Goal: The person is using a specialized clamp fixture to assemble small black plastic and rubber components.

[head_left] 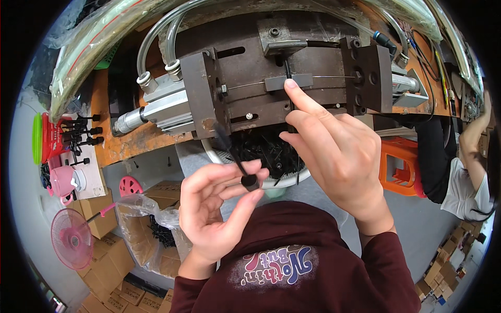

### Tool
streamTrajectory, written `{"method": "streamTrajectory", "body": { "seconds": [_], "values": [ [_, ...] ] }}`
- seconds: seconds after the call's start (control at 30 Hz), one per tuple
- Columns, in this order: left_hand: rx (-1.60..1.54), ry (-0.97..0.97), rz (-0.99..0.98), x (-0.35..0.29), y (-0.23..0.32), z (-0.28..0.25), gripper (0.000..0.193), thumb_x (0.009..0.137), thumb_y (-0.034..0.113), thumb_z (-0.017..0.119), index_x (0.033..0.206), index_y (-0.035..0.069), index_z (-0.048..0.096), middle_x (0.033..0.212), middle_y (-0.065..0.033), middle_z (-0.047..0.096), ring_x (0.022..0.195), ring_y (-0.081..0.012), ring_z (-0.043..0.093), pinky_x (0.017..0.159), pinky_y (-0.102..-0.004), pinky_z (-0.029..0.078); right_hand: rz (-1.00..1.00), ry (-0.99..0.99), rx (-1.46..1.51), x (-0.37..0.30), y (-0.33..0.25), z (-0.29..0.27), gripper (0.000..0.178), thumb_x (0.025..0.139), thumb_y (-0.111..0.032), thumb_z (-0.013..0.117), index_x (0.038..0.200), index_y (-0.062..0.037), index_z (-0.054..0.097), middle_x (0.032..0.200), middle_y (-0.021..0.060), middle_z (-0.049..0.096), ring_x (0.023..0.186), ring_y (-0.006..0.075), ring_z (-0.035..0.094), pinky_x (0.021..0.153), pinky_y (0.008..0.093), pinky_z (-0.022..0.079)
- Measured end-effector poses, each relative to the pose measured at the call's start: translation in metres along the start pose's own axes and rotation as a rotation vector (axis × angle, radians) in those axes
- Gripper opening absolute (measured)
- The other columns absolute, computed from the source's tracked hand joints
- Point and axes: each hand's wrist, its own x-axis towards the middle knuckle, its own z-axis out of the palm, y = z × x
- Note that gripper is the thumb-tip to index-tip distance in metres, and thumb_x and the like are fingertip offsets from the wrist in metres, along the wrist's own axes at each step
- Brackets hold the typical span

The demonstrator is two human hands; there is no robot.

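My left hand (211,208) pinches the round cap of a black mascara wand (237,159) between thumb and fingers. Its brush end points up and away, near the metal fixture (245,104). My right hand (342,156) reaches over the fixture with the index finger stretched out. That fingertip touches a thin black rod (288,68) in front of a small grey block (274,83). The other right fingers are bent, with the thumb apart from them. A second thin dark rod (298,175) shows below the right hand; whether the hand touches it is hidden.
Pneumatic cylinders (169,107) with clear hoses flank the fixture. Under it stands a white-rimmed tub (214,154) of black pieces. Left are a plastic-lined box (136,229), a pink fan (72,238) and several wands by a red container (51,138). Right are an orange stool (395,169) and another person (464,182).
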Motion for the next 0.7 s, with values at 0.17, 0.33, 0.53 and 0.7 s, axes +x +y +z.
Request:
{"method": "streamTrajectory", "body": {
  "seconds": [0.17,0.33,0.53,0.7],
  "values": [
    [-0.225,-0.006,-0.258,-0.007,0.001,-0.003,0.042,0.083,-0.014,0.060,0.123,-0.009,0.048,0.111,-0.0195,0.059,0.101,-0.0290,0.066,0.084,-0.0365,0.058,-0.002,-0.067,-0.049,0.001,0.000,-0.006,0.025,0.069,-0.008,0.078,0.088,-0.0054,0.062,0.118,0.0084,0.068,0.056,0.0153,0.056,0.053,0.0257,0.043],
    [-0.209,-0.115,-0.252,-0.013,-0.012,-0.015,0.023,0.088,-0.009,0.059,0.111,-0.012,0.060,0.099,-0.0182,0.067,0.093,-0.0249,0.069,0.081,-0.0328,0.056,0.138,0.025,0.385,-0.008,0.002,-0.004,0.028,0.070,-0.005,0.081,0.093,-0.0035,0.065,0.108,0.0082,0.070,0.061,0.0088,0.060,0.051,0.0229,0.041],
    [-0.249,-0.028,-0.423,-0.023,-0.015,-0.022,0.025,0.099,0.007,0.050,0.117,-0.010,0.058,0.097,-0.0210,0.070,0.086,-0.0253,0.070,0.082,-0.0340,0.055,0.276,0.021,0.391,-0.070,0.006,0.052,0.020,0.075,-0.005,0.076,0.092,-0.0048,0.065,0.077,0.0035,0.062,0.053,0.0131,0.055,0.046,0.0270,0.042],
    [-0.334,-0.122,-0.482,-0.023,-0.019,-0.021,0.031,0.103,0.014,0.043,0.121,-0.009,0.053,0.107,-0.0260,0.067,0.091,-0.0287,0.070,0.086,-0.0360,0.053,0.027,-0.258,0.174,-0.112,0.016,0.116,0.019,0.071,-0.006,0.065,0.090,-0.0063,0.065,0.080,0.0048,0.054,0.071,0.0202,0.060,0.060,0.0326,0.049]
  ]
}}
